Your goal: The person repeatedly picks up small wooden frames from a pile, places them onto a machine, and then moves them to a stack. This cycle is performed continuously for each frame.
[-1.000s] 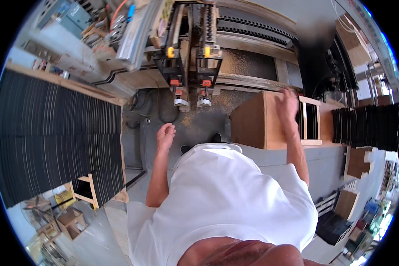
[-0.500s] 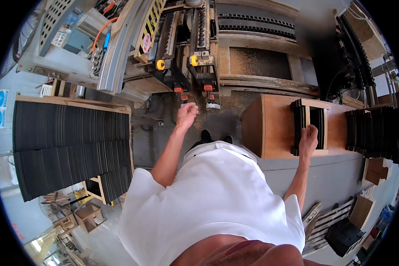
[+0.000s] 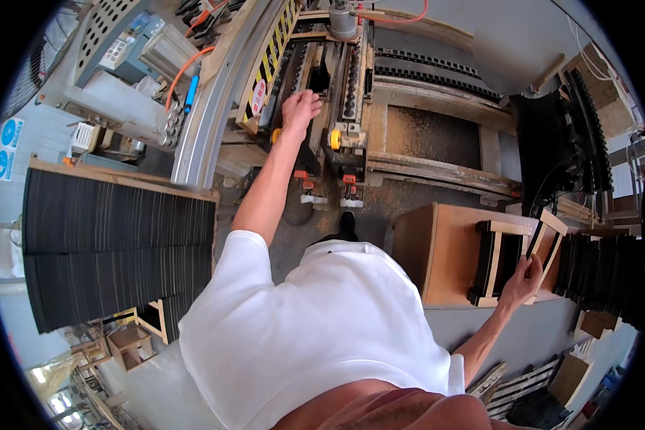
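My right hand grips a small light-wood frame by its near end, its fingers closed round a slat. That frame is tilted and has dark edges. Beside it, another black-sided wooden frame rests on a brown wooden box. My left hand is reached forward over the machine's rails, its fingers loosely bent and somewhat apart, and I see nothing in it. Whether its fingertips touch the machine is unclear. Yellow knobs and red-and-black clamp ends sit close by.
A tall stack of black-edged panels stands at left, with another black stack at far right. A silver beam juts toward me. Sawdust covers part of the machine bed. Pallets lie behind on the right.
My left hand has moved forward from the clamp ends to above the rails. My right hand has lifted one frame away from the other and tilted it to the right. The view has shifted.
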The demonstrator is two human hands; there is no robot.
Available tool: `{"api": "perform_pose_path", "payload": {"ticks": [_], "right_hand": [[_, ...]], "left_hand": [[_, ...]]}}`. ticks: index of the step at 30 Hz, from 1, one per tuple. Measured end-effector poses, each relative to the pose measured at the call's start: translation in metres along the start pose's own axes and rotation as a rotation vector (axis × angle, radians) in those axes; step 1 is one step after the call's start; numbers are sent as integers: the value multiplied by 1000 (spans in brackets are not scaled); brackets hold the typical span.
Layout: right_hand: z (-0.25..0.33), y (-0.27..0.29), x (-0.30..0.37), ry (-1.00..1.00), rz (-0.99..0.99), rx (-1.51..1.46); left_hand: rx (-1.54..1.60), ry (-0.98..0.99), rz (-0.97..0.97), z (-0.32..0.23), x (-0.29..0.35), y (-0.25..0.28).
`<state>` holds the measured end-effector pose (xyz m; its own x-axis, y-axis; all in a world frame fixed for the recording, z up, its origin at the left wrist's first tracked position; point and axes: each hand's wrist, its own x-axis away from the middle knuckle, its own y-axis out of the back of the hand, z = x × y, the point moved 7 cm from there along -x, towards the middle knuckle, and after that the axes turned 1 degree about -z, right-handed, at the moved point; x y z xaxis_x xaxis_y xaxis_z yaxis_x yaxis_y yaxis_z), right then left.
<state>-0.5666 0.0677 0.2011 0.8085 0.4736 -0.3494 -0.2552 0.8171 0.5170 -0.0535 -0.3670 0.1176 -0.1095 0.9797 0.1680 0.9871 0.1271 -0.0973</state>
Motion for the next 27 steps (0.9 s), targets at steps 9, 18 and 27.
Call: {"api": "perform_pose_path", "payload": {"ticks": [9, 18, 27], "right_hand": [[79, -60, 22, -83, 86, -237], [114, -104, 35, -108, 114, -214], [232, -205, 11, 228, 492, 62]], "left_hand": [[-68, 173, 3, 3, -219, -55], [280, 243, -183, 5, -275, -66], [565, 289, -400, 44, -282, -46]]}}
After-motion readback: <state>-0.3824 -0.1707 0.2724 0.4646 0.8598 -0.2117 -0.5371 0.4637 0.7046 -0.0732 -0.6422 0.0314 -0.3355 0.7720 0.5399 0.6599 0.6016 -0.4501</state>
